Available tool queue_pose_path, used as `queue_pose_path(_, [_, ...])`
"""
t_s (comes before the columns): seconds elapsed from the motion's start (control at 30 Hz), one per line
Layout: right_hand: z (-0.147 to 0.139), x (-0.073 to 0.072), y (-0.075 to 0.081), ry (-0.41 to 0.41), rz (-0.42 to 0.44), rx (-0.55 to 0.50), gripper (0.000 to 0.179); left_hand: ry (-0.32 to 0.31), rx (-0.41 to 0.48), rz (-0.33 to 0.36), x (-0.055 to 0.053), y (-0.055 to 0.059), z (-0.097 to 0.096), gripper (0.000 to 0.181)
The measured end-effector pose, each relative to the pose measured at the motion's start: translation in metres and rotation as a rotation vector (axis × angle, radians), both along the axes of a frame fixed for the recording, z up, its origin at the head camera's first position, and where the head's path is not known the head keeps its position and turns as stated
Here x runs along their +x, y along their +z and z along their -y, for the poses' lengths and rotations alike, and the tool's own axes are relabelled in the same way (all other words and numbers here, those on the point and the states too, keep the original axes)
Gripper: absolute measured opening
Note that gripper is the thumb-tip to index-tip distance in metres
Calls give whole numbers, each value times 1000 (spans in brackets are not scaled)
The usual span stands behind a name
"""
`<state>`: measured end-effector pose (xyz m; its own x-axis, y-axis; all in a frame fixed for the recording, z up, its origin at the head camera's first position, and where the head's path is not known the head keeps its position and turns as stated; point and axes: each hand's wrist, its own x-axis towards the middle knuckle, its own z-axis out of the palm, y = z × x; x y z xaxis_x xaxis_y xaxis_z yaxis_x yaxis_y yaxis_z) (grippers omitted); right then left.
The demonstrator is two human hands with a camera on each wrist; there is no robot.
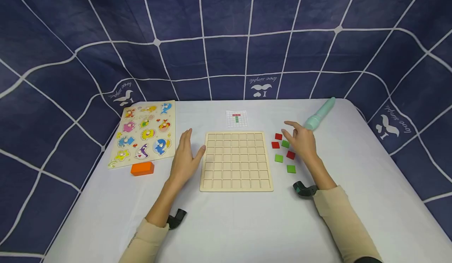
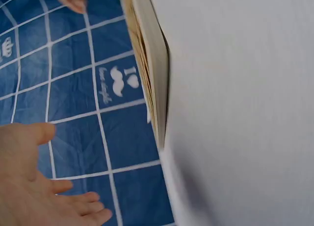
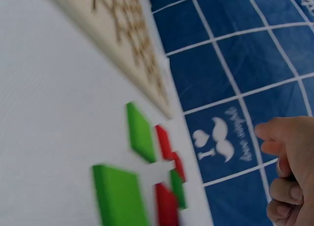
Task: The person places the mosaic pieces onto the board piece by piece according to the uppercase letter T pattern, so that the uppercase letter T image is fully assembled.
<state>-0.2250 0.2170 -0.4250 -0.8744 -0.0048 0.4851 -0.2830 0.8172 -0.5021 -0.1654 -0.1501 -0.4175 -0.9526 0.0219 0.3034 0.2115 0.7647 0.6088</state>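
A square wooden grid board (image 1: 236, 162) lies on the white table. My left hand (image 1: 184, 159) is held beside its left edge, fingers straight and thumb spread, with nothing in it; the left wrist view also shows this open palm (image 2: 44, 182). My right hand (image 1: 303, 139) is over the small square tiles at the board's right, its index finger and thumb apart and the other fingers curled in, holding nothing. Three red tiles (image 1: 275, 145) and three green tiles (image 1: 279, 158) lie loosely there. Behind the board is a small card (image 1: 237, 119) printed with a red and green T on a grid.
A sea-animal peg puzzle (image 1: 169, 118) lies at the back left, an orange block (image 1: 142, 168) at its front edge. A mint-green tapered stick (image 1: 320, 113) lies beyond my right hand. Dark blue checked cloth (image 1: 226, 55) hangs behind and at both sides of the table.
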Motion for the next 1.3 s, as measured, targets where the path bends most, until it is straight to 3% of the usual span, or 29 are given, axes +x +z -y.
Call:
queue_pose_path(0.17, [-3,-5,-16,5,135,13,39,-83,45,130,-3,-14,0,75])
queue_pose_path(0.3, [-6,-10,-25,20,212,36,41,-126,50,196,-6,-24,2,76])
queue_pose_path(0.6, [-8,-19,-35,20,323,65,41,-216,36,266,-11,-44,5,83])
queue_pose_path(0.8, [-9,-23,-38,9,373,92,37,-276,-13,278,-10,-50,6,83])
queue_pose_path(1.03, [-7,-21,-36,8,333,72,37,-304,-76,267,-9,-50,7,77])
queue_pose_path(1.3, [18,-10,-17,78,223,78,37,-310,-104,257,-8,-51,9,74])
